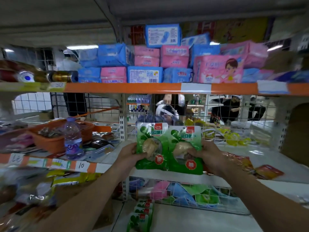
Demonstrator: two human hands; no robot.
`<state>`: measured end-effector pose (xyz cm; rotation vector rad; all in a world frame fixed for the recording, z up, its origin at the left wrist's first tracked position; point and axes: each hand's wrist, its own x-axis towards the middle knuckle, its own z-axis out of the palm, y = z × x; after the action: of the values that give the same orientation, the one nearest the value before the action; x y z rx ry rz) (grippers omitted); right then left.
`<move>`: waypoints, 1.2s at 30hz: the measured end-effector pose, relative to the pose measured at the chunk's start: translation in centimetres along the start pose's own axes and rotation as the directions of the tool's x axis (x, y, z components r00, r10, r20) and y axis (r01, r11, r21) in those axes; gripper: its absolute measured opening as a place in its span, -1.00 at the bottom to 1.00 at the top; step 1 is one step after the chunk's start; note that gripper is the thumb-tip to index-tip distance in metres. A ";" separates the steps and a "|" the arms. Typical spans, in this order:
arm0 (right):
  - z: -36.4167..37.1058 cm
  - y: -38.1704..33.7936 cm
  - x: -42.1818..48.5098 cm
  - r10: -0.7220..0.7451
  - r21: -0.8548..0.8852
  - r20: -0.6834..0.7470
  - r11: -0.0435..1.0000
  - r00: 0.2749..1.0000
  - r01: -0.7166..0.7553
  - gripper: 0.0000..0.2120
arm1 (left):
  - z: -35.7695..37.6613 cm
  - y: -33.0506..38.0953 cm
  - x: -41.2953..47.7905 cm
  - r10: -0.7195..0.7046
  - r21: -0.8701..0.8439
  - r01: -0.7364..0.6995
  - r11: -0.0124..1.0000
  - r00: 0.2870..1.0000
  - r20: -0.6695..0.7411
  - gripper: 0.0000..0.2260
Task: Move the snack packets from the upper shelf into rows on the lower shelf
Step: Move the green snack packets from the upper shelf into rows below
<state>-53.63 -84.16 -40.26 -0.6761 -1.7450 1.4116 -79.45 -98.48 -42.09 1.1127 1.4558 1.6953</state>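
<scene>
Glossy green film: you hold two snack packets upright, side by side, at the front edge of the white shelf (242,154).
Your left hand (130,155) grasps the left packet (151,141) and your right hand (206,155) grasps the right packet (184,144), thumbs in front. Both are flat, crinkled pouches with pale contents behind clear windows. Long axes are vertical, red tabs uppermost, and the print is too blurred to read. A row of like packets (142,215) lies on the lower shelf (200,220), cut off by the frame's bottom edge.

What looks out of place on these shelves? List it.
A water bottle stands among loose packets beside the orange basket on the left shelf. Above it, a brown bottle lies on its side.
</scene>
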 end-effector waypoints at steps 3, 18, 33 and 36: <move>0.3 0.0 -2.4 0.018 -0.014 0.012 1.000 1.000 -0.018 -0.79 | 0.0 -0.2 -1.8 -0.005 0.020 0.005 1.000 1.000 -0.007 -0.64; 1.5 4.2 -9.6 0.104 -0.024 0.057 0.994 0.993 -0.103 -0.66 | -1.0 -3.6 -9.9 -0.107 0.125 0.102 0.987 0.994 0.035 -0.62; 5.2 15.6 -10.6 0.368 -0.169 0.118 0.923 0.922 -0.347 -0.68 | -5.6 -15.6 -12.1 -0.363 0.241 0.332 0.912 0.927 0.094 -0.62; 5.6 18.3 -9.4 0.391 -0.196 0.115 0.910 0.913 -0.365 -0.71 | -6.1 -18.2 -10.7 -0.401 0.262 0.364 0.894 0.911 0.100 -0.67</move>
<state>-54.24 -90.34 -60.69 -1.0726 -1.9441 1.6184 -81.24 -107.12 -62.21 0.9696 1.6818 1.1600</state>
